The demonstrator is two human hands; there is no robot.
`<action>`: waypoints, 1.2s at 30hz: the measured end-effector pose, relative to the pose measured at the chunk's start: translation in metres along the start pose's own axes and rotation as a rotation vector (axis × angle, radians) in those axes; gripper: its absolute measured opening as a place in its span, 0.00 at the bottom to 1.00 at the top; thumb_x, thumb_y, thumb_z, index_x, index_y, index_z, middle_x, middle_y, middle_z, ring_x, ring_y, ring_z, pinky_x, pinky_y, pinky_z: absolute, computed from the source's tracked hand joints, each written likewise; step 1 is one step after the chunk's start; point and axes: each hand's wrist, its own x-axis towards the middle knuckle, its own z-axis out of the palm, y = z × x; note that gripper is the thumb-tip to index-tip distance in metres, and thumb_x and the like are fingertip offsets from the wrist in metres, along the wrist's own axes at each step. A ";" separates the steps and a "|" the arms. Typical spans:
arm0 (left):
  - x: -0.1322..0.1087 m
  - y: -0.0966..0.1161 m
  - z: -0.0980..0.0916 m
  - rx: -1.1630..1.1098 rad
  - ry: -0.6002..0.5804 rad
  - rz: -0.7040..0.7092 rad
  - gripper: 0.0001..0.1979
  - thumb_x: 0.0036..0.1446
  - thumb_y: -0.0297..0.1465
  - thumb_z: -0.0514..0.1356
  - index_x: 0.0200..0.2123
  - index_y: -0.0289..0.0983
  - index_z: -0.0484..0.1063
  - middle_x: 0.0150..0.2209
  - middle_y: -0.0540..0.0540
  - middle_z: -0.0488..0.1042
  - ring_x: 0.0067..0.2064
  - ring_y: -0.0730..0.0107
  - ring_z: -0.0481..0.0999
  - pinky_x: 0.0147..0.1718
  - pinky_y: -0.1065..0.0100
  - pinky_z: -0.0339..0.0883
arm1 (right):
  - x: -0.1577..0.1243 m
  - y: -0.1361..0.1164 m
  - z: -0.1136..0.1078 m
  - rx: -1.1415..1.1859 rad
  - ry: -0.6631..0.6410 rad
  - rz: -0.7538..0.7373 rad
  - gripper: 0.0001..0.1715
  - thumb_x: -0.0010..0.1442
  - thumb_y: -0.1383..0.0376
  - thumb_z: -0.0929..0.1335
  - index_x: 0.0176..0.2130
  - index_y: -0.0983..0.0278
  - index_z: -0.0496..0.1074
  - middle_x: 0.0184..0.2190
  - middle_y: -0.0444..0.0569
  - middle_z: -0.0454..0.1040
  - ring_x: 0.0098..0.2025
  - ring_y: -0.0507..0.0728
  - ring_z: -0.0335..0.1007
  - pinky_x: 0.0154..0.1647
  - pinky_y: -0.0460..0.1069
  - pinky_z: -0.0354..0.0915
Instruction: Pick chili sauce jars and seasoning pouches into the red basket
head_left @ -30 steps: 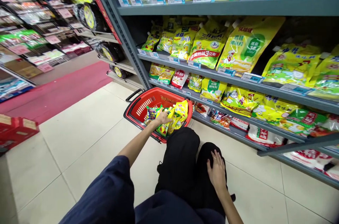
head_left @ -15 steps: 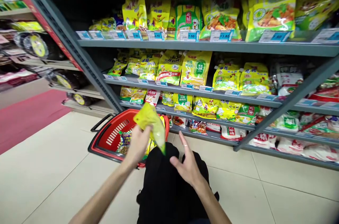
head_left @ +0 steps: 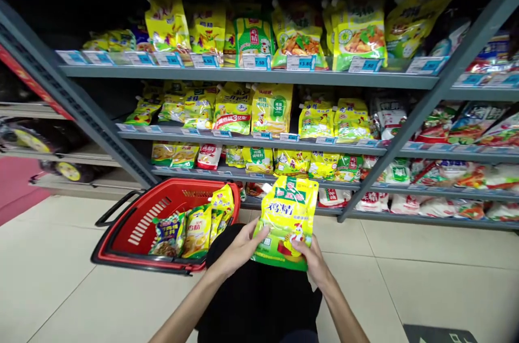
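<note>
A yellow and green seasoning pouch (head_left: 286,218) with a chicken picture is held upright above my knees, its front toward me. My left hand (head_left: 245,248) grips its left edge, thumb on the front. On the lower right edge my right hand (head_left: 314,262) is closed too, thumb near the chicken. Both hands' other fingers are partly hidden behind the pouch. To the left, a red shopping basket (head_left: 133,254) stands on the floor with its black handle (head_left: 117,208) tipped outward. Inside lie a dark purple and green packet (head_left: 168,235) and several yellow pouches (head_left: 198,232).
Grey shelving (head_left: 251,78) spans the front, lined with yellow, green and white seasoning bags and blue-white price tags. A slanting grey upright (head_left: 421,110) crosses at right. Pale floor tiles (head_left: 365,289) surround my dark-clothed legs (head_left: 259,299).
The pouch has moved right from over the basket to in front of me, turned face-on. My right hand, open before, now grips it as well. The view has shifted right.
</note>
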 end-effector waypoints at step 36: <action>0.058 -0.042 -0.007 -0.487 0.026 -0.025 0.29 0.59 0.49 0.68 0.51 0.30 0.80 0.51 0.34 0.82 0.57 0.50 0.80 0.61 0.56 0.69 | 0.072 0.048 -0.033 -0.158 0.213 -0.090 0.42 0.58 0.38 0.70 0.60 0.61 0.75 0.52 0.50 0.82 0.56 0.65 0.78 0.55 0.55 0.75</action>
